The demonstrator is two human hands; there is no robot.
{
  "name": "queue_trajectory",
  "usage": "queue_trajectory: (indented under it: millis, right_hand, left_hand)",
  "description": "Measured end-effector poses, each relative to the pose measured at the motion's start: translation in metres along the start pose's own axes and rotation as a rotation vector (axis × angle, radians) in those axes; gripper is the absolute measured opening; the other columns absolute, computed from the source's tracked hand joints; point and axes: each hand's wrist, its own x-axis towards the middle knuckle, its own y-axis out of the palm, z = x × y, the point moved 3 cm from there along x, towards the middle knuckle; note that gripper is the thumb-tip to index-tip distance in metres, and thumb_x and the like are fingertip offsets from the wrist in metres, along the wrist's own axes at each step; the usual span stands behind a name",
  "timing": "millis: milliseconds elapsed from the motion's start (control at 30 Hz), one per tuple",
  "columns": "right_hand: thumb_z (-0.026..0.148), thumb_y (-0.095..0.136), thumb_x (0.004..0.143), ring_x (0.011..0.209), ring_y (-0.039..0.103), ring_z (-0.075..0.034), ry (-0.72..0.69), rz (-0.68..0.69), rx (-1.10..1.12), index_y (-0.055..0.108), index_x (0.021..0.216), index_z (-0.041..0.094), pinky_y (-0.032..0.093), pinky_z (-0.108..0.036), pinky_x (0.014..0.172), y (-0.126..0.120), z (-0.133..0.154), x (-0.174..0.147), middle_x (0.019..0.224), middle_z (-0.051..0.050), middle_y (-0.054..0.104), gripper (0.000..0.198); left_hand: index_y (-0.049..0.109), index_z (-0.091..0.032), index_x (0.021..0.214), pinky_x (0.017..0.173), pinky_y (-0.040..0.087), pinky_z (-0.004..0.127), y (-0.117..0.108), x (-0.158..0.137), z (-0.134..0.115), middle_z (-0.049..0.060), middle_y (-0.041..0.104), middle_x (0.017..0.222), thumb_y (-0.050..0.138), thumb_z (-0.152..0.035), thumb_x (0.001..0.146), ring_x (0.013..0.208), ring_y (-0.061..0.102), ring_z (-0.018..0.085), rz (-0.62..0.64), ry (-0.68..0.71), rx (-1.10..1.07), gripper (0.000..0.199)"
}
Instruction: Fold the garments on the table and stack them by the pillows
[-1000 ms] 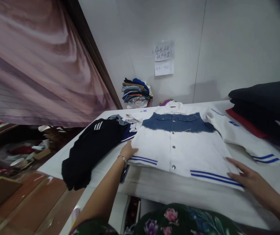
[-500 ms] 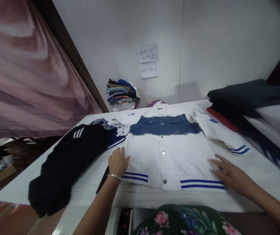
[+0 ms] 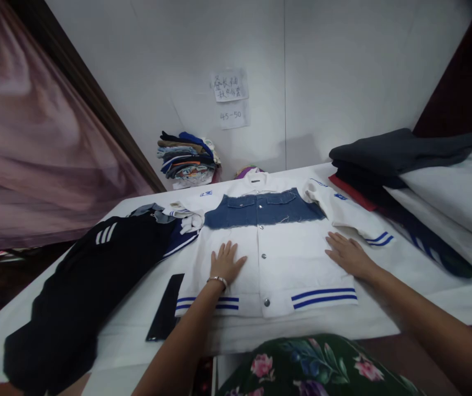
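Note:
A white button-up jacket (image 3: 289, 258) with a blue denim band across the chest and blue-striped hem lies spread front up on the white table (image 3: 124, 324). Its collar points toward the wall, and the sleeve on the right is laid out to the side. My left hand (image 3: 225, 263) rests flat on the lower left front panel, fingers spread, a bracelet at the wrist. Along the jacket's right edge, my right hand (image 3: 351, 256) lies with fingers stretched out on the white cloth. Neither hand grips anything.
Black clothing with white stripes (image 3: 83, 280) lies at the left. A dark flat object (image 3: 165, 308) is beside the hem. Folded clothes (image 3: 188, 159) are stacked near the wall, below paper notes (image 3: 231, 99). More garments (image 3: 404, 154) pile up at the right.
My left hand has moved from the jacket's left edge onto its front panel. My right hand has shifted up along the right side. The camera view has turned slightly right.

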Motion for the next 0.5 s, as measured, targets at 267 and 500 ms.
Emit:
queue_trajectory:
  millis: [267,500]
  right_hand:
    - [0.049,0.038,0.091,0.138,0.03,-0.029,-0.179,-0.2,0.201,0.049,0.135,0.017,0.03,-0.047,0.11,-0.031,0.029,0.043,0.147,-0.013,0.038,0.056]
    - [0.049,0.041,0.09,0.139,0.025,-0.032,0.033,-0.054,0.052,0.044,0.14,0.012,0.021,-0.05,0.112,-0.012,0.033,0.11,0.149,-0.015,0.033,0.062]
  left_hand:
    - [0.045,-0.018,0.138,0.111,0.02,0.055,-0.056,0.044,0.012,0.011,0.03,0.152,0.034,-0.052,0.092,0.141,0.021,0.028,-0.176,-0.092,-0.008,0.058]
    - [0.029,-0.014,0.147,0.113,0.013,0.055,-0.033,0.086,0.061,0.012,0.019,0.155,0.025,-0.059,0.09,0.143,0.013,0.029,-0.058,-0.321,0.087,0.073]
